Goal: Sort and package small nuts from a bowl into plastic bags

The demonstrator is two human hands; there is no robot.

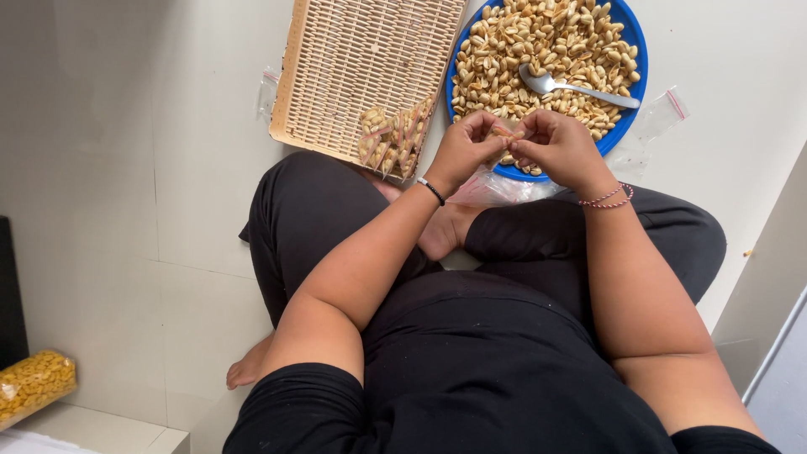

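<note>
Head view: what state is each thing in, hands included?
Blue plate: heaped with peanuts.
Spoon: lying on the peanuts.
Wicker tray: mostly bare, small filled packets in one corner.
Left hand: pinching a small packet.
Right hand: pinching the same packet.
Bag of yellow snacks: full.

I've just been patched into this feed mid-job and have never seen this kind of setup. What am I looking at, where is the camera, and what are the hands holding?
There is no machine here: a person sits cross-legged on a pale tiled floor, and the single camera is worn on their head, looking down over their lap. The left hand and right hand meet in front of them, pinching a small clear bag between the fingertips; what is in it is too small to tell. Behind the hands is a blue plate heaped with peanuts, with a metal spoon lying on top. Beside it is a woven tray holding small filled packets. Empty clear bags lie by the plate.
</note>
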